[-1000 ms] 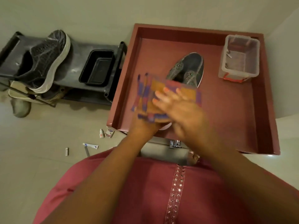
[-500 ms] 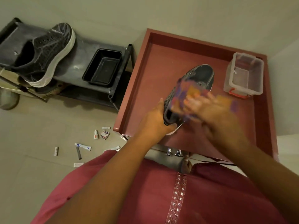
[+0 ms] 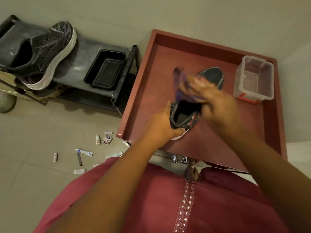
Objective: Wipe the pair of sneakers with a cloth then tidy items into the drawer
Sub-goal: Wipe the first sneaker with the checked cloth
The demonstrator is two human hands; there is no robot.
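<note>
The right hand (image 3: 213,100) and the cloth (image 3: 183,86) are blurred, so the grip cannot be made out exactly; the purple-and-orange cloth is seen bunched under its fingers, against the upper of the dark sneaker (image 3: 193,105). Much of that sneaker's middle is hidden behind the cloth and hand. Its heel is gripped by the left hand (image 3: 161,126), fingers curled beneath the white sole, above the red drawer (image 3: 151,91). The toe is pointed away, beyond the right hand.

Sneaker (image 3: 212,77) in left hand (image 3: 161,126) — cloth (image 3: 182,87) (blurred) above
</note>
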